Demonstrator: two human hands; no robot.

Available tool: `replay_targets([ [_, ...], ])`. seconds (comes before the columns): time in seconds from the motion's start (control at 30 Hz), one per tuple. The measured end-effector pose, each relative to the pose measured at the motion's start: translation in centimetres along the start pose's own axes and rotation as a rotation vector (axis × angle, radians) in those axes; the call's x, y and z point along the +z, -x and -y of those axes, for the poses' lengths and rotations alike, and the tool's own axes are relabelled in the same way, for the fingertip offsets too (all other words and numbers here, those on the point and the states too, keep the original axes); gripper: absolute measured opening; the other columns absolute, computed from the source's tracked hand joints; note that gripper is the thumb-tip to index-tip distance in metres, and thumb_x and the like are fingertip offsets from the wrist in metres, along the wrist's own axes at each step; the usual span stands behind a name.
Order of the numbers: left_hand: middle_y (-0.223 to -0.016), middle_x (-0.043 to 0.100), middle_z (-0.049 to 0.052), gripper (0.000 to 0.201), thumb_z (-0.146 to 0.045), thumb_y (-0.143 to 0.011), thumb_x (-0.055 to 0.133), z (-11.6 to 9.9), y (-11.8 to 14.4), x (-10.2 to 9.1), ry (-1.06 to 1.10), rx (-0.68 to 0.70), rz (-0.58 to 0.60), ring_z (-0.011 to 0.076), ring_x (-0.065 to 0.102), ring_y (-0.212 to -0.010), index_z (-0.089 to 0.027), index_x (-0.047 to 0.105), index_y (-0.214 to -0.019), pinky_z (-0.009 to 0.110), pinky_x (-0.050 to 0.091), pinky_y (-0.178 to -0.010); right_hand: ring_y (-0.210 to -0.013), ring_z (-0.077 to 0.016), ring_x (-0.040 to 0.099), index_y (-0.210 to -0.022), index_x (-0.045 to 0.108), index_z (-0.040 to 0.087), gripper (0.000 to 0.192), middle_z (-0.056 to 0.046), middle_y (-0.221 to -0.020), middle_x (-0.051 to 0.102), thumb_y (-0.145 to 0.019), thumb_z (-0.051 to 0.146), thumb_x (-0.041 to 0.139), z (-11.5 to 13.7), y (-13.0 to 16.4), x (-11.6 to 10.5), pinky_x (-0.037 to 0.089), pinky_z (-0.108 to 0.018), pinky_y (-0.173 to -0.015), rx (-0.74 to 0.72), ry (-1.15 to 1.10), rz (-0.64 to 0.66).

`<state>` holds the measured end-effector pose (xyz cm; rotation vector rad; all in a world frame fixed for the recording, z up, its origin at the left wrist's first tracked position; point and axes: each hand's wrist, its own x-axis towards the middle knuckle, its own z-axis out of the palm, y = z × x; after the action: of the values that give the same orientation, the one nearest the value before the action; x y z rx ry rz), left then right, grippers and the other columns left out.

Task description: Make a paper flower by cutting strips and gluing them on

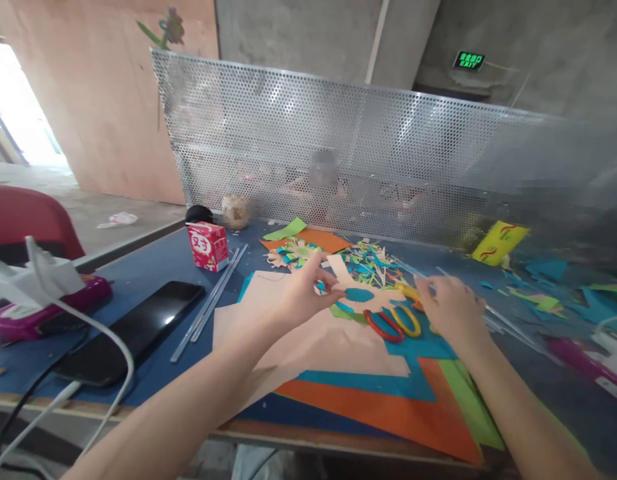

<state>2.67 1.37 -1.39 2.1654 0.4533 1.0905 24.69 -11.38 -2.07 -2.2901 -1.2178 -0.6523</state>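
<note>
My left hand [308,290] is closed in a pinch at the left edge of a peach paper cutout [376,303], whose round opening shows blue paper behind it. Across from it, my right hand [453,310] has its fingers curled by the cutout's right end. Yellow-orange handles [408,291] show beside those fingers; whether they are gripped I cannot tell. Below the cutout lie scissors with one red and one yellow loop [388,325]. Peach sheets [333,350] rest under my hands, over blue and orange paper [388,413].
Paper scraps [373,260] and fringed paper pieces [296,252] lie behind my hands. Clear sticks [213,300], a phone [133,333] and a red box [208,247] are at left. A perforated metal screen [288,133] borders the table's back. A yellow packet [501,243] stands at right.
</note>
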Motion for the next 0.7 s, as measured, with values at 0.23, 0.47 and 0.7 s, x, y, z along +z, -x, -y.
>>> replay_targets([
  [0.23, -0.069, 0.060, 0.000, 0.041, -0.019, -0.068, 0.062, -0.4, -0.5, -0.8, 0.165, -0.163, -0.038, 0.0129, 0.058, -0.064, -0.017, 0.039, -0.101, 0.026, 0.044, -0.056, -0.067, -0.0222, 0.062, -0.073, 0.056, 0.016, 0.028, -0.005, -0.069, 0.066, -0.068, 0.043, 0.059, 7.3, 0.0, -1.7, 0.048, -0.030, -0.057, -0.069, -0.833, 0.360],
  [0.47, -0.115, 0.053, 0.012, 0.061, -0.032, -0.064, 0.068, -1.2, 0.2, -1.6, -0.449, 0.375, -0.542, 0.0226, 0.049, -0.104, -0.020, 0.038, -0.115, 0.039, 0.040, -0.084, -0.047, -0.0177, 0.057, -0.052, 0.053, 0.019, 0.024, 0.000, -0.046, 0.059, -0.064, 0.036, 0.064, 7.3, 0.6, 0.1, 0.047, -0.026, -0.045, -0.005, -0.947, 0.156],
  [0.7, -0.087, 0.066, -0.005, 0.041, -0.033, -0.065, 0.067, -2.2, 2.3, -1.4, -0.734, 0.779, -0.599, 0.0175, 0.056, -0.086, -0.035, 0.048, -0.102, 0.038, 0.037, -0.082, -0.083, -0.0188, 0.059, -0.086, 0.063, 0.026, 0.014, -0.001, -0.082, 0.065, -0.081, 0.025, 0.050, 5.2, 1.2, -0.9, 0.049, -0.035, -0.076, -0.670, -0.979, -0.157],
])
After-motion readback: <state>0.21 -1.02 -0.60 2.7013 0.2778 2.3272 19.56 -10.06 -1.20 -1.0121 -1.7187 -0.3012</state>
